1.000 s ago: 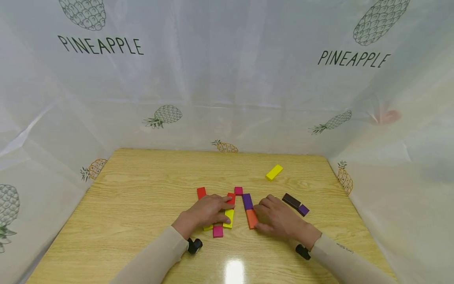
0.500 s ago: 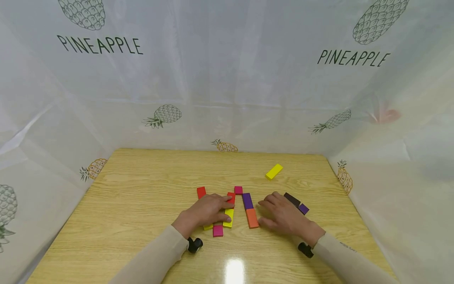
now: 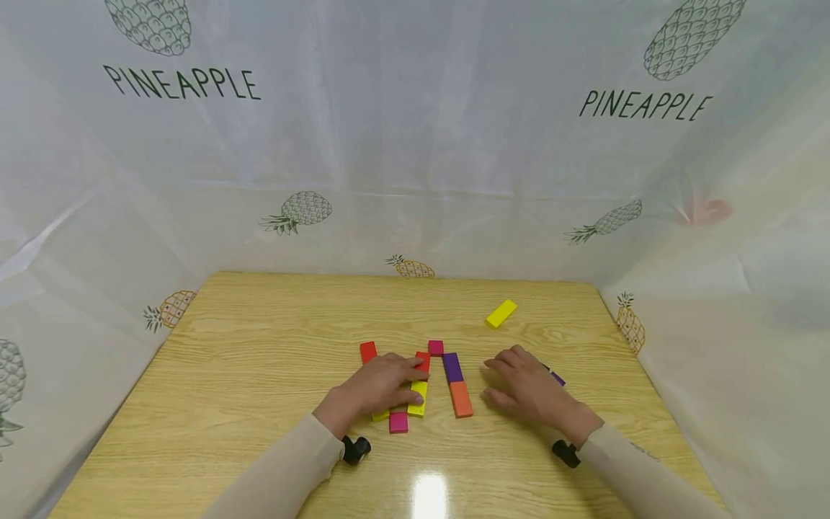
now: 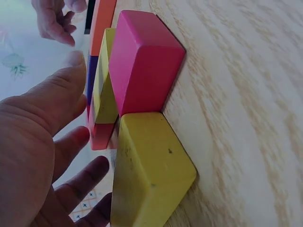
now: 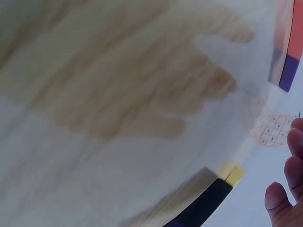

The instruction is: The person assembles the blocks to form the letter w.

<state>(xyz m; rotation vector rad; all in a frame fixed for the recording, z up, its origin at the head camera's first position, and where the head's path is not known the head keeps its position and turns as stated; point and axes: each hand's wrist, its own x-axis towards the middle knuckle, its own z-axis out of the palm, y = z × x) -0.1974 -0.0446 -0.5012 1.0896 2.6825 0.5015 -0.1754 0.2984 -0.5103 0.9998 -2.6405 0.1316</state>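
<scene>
My left hand lies over a group of flat coloured blocks, with its fingers at a red block and the yellow block in line with it. Partly under that hand are another red block and a second yellow block. A pink block stands at the near end. To the right, a purple block and an orange block form a slanted row. My right hand is apart from this row, its fingers loosely spread and holding nothing.
A small pink block sits at the far end of the group. Farther back lies a lone yellow block. Beyond the right hand, a black block and a small purple block are mostly hidden in the head view. A pineapple-print curtain surrounds the table.
My right hand has moved right, away from the orange and purple row, and now covers most of the black block in the head view. The left hand has stayed in place.
</scene>
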